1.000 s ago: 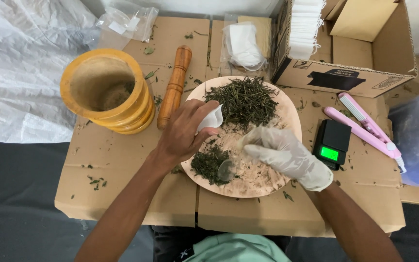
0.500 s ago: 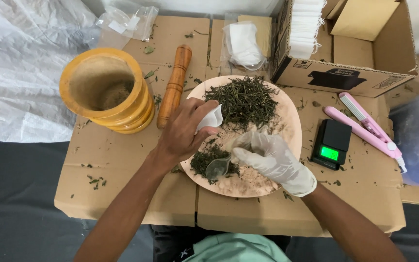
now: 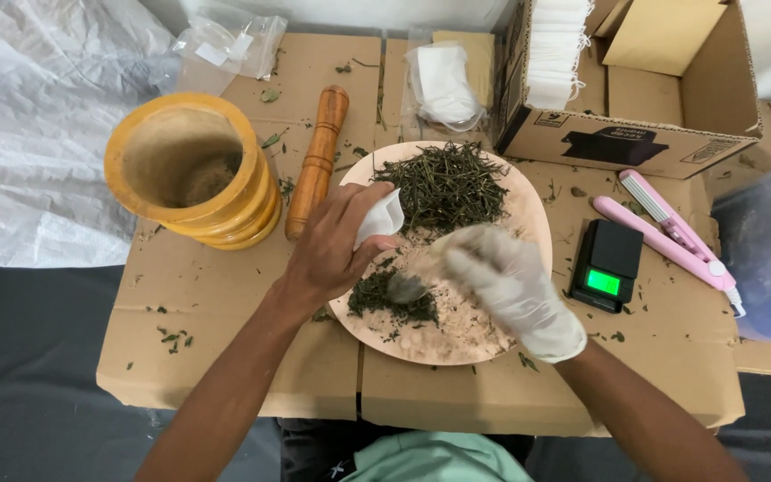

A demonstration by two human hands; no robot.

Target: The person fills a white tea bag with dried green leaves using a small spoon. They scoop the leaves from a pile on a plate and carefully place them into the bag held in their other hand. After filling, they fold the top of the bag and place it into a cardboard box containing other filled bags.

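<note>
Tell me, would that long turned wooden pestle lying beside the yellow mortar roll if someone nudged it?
Probably: the long turned wooden pestle is round and lies flat on cardboard. Its grooved rings and thicker end might curve its path. It looks stiff and solid.

The one camera sits on my head and looks almost straight down, close over my work. My forearms come in from the bottom edge, and my lap shows below the cardboard top (image 3: 225,330). The plate (image 3: 528,210) lies mid-frame, the box (image 3: 662,134) at the far edge. No second view shares this scene.
</note>
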